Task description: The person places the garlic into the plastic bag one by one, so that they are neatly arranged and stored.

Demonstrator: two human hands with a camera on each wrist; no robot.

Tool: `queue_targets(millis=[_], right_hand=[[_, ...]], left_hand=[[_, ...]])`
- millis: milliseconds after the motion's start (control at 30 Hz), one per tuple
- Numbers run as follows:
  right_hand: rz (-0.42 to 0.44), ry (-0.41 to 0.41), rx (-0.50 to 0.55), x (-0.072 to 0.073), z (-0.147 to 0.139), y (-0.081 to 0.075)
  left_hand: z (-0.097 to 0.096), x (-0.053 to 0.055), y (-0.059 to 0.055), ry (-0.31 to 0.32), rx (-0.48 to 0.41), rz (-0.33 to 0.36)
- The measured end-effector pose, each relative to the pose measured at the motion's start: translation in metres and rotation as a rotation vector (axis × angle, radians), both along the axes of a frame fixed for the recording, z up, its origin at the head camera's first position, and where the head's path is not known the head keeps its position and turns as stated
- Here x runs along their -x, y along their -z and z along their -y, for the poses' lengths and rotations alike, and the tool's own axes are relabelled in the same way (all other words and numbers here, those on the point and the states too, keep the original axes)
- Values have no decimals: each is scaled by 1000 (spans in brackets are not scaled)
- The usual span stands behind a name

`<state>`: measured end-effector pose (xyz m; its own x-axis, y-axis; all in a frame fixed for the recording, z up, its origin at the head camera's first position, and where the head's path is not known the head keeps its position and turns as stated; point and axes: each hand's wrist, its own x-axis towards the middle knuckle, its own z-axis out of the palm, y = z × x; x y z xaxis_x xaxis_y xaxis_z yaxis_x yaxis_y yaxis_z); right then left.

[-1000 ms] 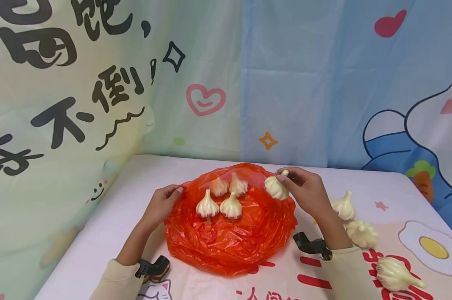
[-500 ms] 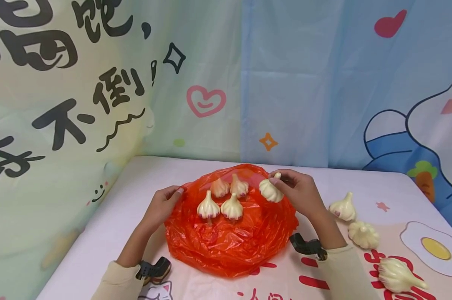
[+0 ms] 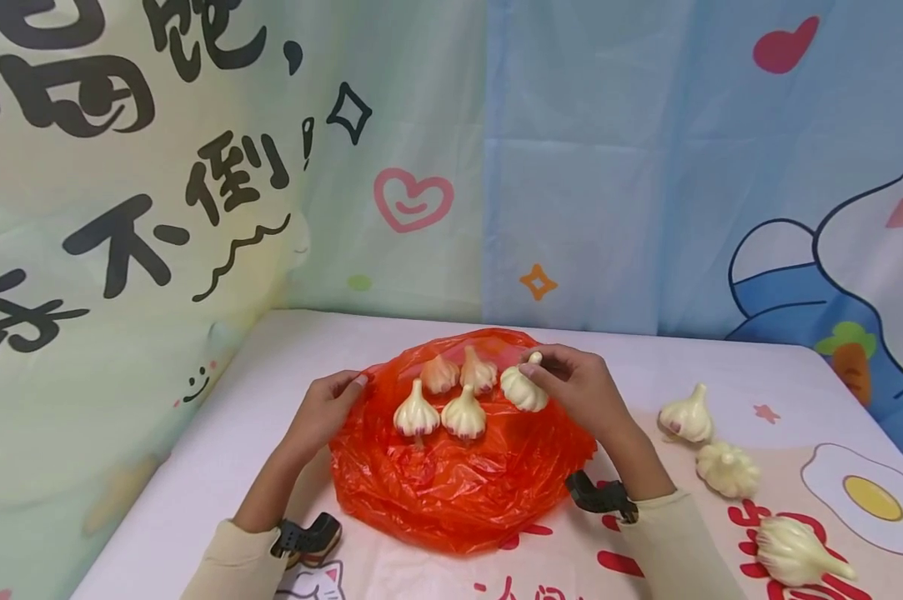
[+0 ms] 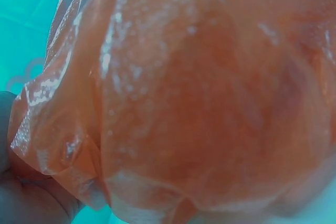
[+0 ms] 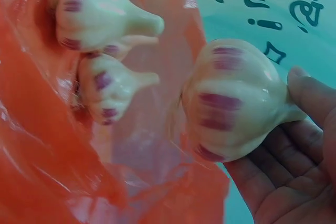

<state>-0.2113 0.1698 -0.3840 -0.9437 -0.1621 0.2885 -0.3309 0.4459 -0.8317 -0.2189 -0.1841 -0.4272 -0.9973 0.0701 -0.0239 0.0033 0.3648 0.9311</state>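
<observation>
A thin red plastic bag [image 3: 466,492] lies spread on the table with its mouth turned up. Inside it stand several garlic bulbs, among them a front-left bulb [image 3: 416,412] and a front-right bulb [image 3: 463,414]. My left hand [image 3: 323,412] pinches the bag's left edge between thumb and fingers. Over the bag's right side, my right hand [image 3: 582,387] holds another garlic bulb [image 5: 231,100] by its stem. In the right wrist view this bulb shows purple patches and hangs beside the ones in the bag. Crumpled red film fills most of the left wrist view.
Three more garlic bulbs lie on the table to the right: an upper one [image 3: 687,414], a middle one [image 3: 727,470] and a near one [image 3: 800,552]. A printed cloth [image 3: 541,575] covers the table's front. Patterned curtains [image 3: 579,167] stand behind and at left.
My right hand has carried its garlic bulb leftward and slightly down, from the bag's right edge to further over the bag. My left hand keeps its place on the bag.
</observation>
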Motion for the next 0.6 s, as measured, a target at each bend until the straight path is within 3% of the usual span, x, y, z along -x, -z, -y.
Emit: queue_targets(millis=[300, 600], right_hand=[[45, -29, -56, 7, 18, 18], [92, 1, -89, 16, 24, 34]], left_hand=[[2, 0, 0, 4, -2, 2], [1, -1, -3, 3, -2, 13]])
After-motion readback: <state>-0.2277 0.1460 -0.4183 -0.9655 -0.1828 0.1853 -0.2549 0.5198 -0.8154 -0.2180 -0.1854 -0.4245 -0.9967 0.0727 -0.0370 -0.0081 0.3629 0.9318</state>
